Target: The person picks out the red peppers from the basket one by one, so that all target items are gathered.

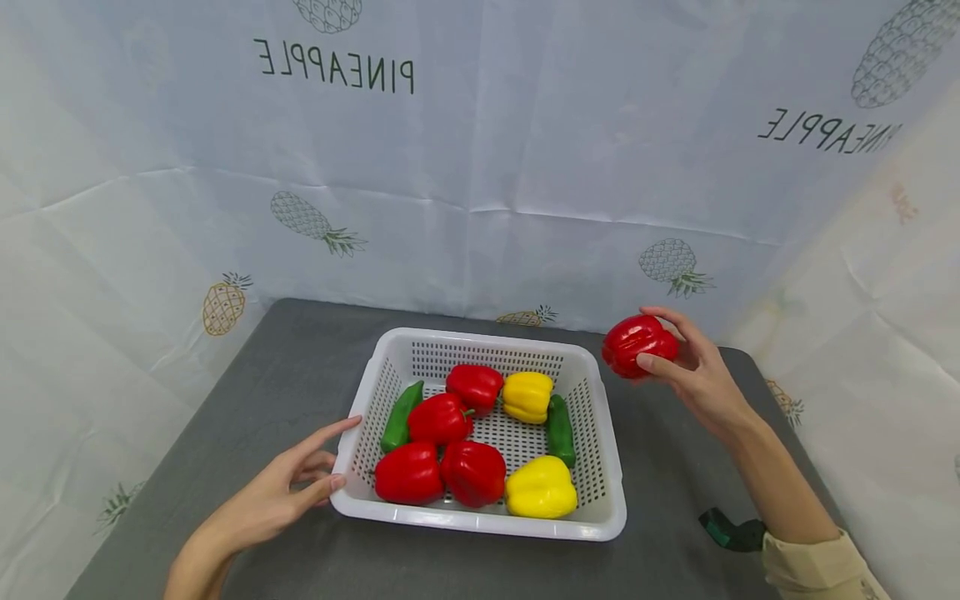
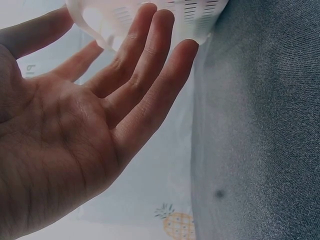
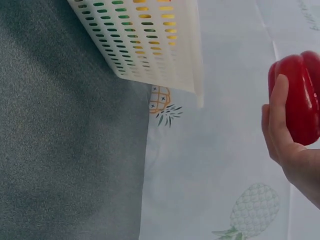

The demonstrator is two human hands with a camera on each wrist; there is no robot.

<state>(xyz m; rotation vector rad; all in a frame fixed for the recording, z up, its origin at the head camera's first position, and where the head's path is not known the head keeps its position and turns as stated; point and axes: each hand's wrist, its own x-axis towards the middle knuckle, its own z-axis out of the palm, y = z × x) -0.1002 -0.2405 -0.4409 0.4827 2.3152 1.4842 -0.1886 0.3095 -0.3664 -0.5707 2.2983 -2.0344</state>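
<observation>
Sheeting (image 1: 480, 167) with pineapple prints stands behind the gray bench (image 1: 285, 367). The right hand (image 1: 701, 383) grips a red pepper (image 1: 632, 343) between thumb and fingers, raised above the bench near the far right corner of the white basket (image 1: 480, 522), apart from it. The left hand (image 1: 270, 500), fingers mostly extended, touches the basket's left rim. Recommended practice: hold the pepper with moderate, even pressure; keep the basket steady; maintain clearance between pepper and rim. Legible text is limited to "PINEAPPLE" lettering (image 1: 335, 67) on the sheeting, mirror-reversed; no brand mark is discernible.
</observation>
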